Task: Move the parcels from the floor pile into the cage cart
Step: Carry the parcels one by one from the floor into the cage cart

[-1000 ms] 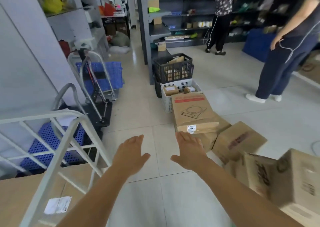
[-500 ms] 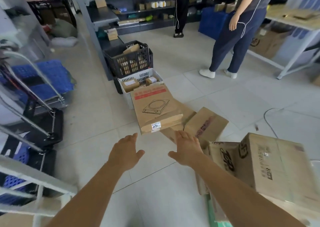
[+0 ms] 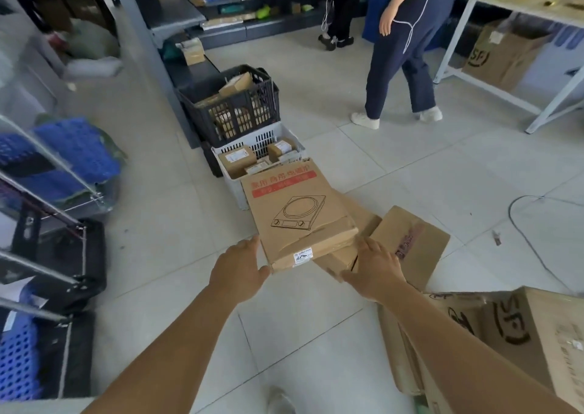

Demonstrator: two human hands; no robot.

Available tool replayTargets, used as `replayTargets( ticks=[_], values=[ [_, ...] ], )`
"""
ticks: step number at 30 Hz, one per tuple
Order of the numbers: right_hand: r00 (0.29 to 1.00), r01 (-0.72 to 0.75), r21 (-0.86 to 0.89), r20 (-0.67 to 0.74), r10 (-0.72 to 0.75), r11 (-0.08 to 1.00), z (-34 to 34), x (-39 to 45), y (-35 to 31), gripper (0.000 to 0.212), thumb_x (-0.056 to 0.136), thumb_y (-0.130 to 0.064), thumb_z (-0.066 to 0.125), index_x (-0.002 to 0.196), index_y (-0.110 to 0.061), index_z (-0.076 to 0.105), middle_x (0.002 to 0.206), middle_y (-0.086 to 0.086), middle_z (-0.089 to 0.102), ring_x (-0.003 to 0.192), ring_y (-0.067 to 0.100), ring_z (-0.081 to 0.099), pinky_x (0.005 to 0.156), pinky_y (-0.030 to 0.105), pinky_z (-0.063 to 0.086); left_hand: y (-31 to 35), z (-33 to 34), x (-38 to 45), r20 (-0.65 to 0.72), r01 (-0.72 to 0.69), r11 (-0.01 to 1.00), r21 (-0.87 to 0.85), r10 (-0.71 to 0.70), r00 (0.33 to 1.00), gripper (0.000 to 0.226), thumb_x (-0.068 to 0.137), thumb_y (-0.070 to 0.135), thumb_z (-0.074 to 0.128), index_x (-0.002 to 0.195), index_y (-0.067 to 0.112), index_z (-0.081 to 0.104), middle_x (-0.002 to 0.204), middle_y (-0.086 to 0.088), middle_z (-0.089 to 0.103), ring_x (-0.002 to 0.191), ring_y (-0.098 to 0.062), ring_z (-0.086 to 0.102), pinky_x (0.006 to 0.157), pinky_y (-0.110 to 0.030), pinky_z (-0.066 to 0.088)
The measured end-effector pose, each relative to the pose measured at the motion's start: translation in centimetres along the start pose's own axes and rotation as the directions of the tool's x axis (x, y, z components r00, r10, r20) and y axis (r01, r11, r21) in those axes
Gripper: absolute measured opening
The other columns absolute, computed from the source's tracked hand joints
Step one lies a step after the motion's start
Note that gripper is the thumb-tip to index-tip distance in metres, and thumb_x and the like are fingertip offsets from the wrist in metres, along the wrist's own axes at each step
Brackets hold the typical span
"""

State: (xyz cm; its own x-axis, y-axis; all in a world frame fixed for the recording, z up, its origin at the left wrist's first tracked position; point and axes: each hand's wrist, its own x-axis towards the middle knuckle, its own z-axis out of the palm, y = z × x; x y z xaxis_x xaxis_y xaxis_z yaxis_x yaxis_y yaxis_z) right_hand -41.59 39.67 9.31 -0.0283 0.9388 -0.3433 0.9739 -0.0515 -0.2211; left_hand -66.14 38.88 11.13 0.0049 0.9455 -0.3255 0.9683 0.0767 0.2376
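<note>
1. The flat cooktop box (image 3: 298, 216) is seen atop the floor pile, between both hands, its far end against the white crate (image 3: 252, 164).
2. Left hand (image 3: 237, 271): grip wide, fingers straight at the box's near-left corner, thumb beneath the near edge.
3. Right hand (image 3: 376, 266): grip wide, laid flat by the near-right corner, on a lower box (image 3: 407, 243).
4. Counted: 2 hands, approx. 4 floor boxes, 2 crates; black crate (image 3: 234, 107) behind the white one.
</note>
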Motion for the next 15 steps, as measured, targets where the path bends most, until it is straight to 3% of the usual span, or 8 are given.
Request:
replayTargets(
  ticks=[15],
  values=[
    [0.976, -0.214, 0.091, 0.060, 0.209, 0.973, 0.1, 20.4, -2.4, 0.082, 0.092, -0.052, 0.055, 0.154, -0.014, 0.016, 0.159, 0.003, 0.022, 0.146, 0.023, 0.022, 0.115, 0.038, 0.024, -3.2, -4.9, 24.6, 0.105, -0.048, 0.999, -0.012, 0.049, 0.993, 0.068, 0.095, 0.037, 0.053, 0.152, 0.019, 0.019, 0.143, -0.004, 0.043, 0.130, -0.022, 0.041, 0.105, -0.036, 0.038]
  ],
)
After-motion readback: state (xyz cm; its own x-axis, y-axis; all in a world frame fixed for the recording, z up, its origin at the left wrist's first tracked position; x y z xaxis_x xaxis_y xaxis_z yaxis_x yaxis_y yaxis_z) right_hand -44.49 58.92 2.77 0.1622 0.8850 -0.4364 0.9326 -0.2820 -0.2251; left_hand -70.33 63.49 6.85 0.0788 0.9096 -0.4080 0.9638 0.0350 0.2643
